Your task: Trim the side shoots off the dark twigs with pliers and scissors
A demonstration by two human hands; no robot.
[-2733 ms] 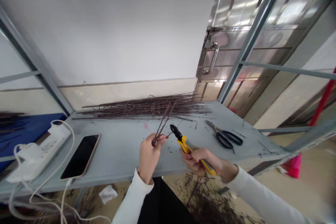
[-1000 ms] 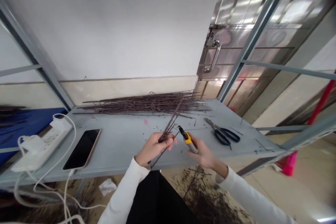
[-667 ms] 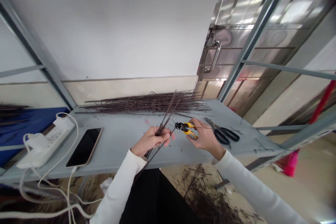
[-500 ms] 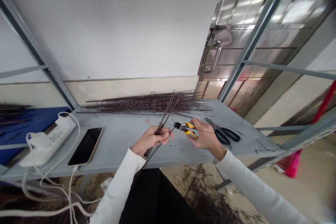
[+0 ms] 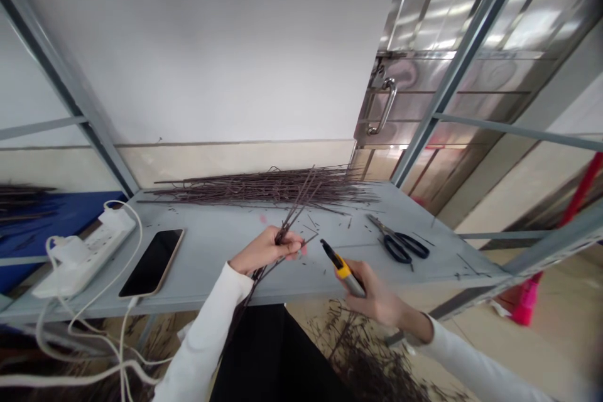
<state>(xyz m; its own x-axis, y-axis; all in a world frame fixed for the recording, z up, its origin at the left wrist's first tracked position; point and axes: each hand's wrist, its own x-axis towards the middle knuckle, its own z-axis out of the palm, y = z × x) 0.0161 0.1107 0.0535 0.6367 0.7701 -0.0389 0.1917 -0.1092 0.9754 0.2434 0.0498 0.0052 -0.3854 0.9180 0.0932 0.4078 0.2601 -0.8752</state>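
Several thin brown twigs (image 5: 296, 206) slant up out of my left hand (image 5: 266, 250), whose fingers are closed round them near the shelf's front edge. My right hand (image 5: 372, 295) grips yellow-and-grey cutting pliers (image 5: 343, 269) at the front edge, their dark jaws pointing up and left, apart from the twigs. Behind both hands a long pile of brown twigs (image 5: 254, 187) lies along the back of the grey shelf (image 5: 207, 264). Black-handled scissors (image 5: 400, 245) rest to the right. Small twig cuttings are scattered on the surface.
A phone (image 5: 153, 262) with a cable lies on the left, beside a white power strip (image 5: 89, 257) with plugs. Metal shelf posts (image 5: 421, 138) stand at both sides. More twigs (image 5: 372, 352) are heaped on the floor below. A blue surface is at far left.
My right hand has moved down and toward me with the pliers, which have turned and left the twigs. The long twig by the right hand now lies on the shelf.
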